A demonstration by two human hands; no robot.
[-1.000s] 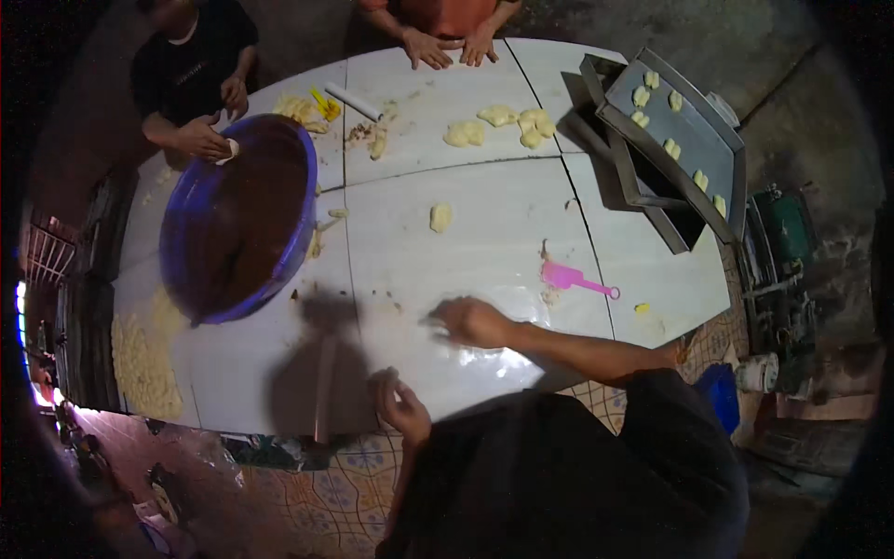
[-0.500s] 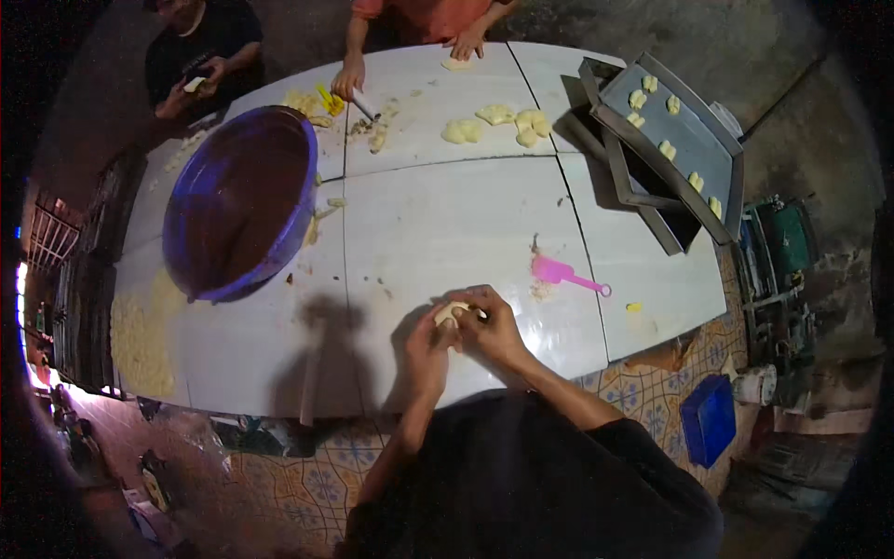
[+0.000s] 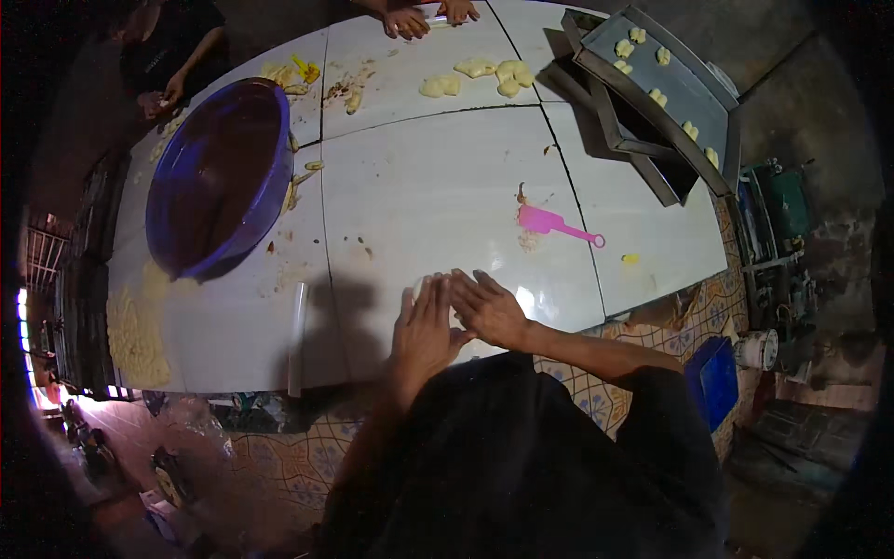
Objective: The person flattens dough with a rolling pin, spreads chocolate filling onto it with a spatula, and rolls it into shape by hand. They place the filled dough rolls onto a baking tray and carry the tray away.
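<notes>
My left hand and my right hand lie side by side at the white table's near edge, fingers stretched out flat with their tips close together. They appear to press on something pale, mostly hidden beneath them. A white rolling pin lies left of my left hand. A pink plastic scraper lies on crumbs beyond my right hand, with a small yellow piece to its right.
A purple basin of brown filling stands left, beside pale dough. Dough pieces lie at the far side. Stacked metal trays with shaped dough are at right. Co-workers' hands and a dark-clothed person are across the table.
My hands went from apart to cupping a dough piece, then down flat on the table. The orange-clothed co-worker's hands took the nearby rolling pin and moved it to the far edge.
</notes>
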